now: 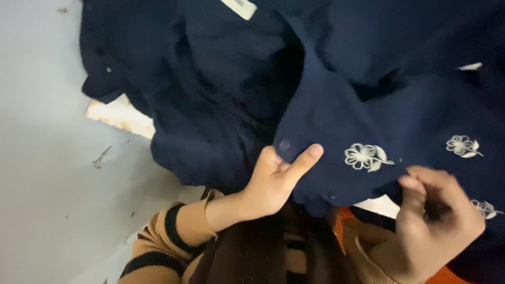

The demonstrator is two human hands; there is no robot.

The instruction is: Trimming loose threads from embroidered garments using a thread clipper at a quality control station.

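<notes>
At centre frame the left hand [273,184] is pinching the soft, limp navy flower-embroidered cloth garment [336,105] by its buttoned edge, the right hand [436,226] closing on its lower-right hem.

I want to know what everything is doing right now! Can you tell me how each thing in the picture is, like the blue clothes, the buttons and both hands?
navy garment: crumpled, spread over the surface, edge lifted.
left hand: pinching the garment's buttoned edge, thumb on top.
right hand: closed on the garment's lower edge.
buttons: undone; no cloth fastened over them.
white label: showing, so the inside faces up there.
embroidered flowers: face up, flat.
</notes>
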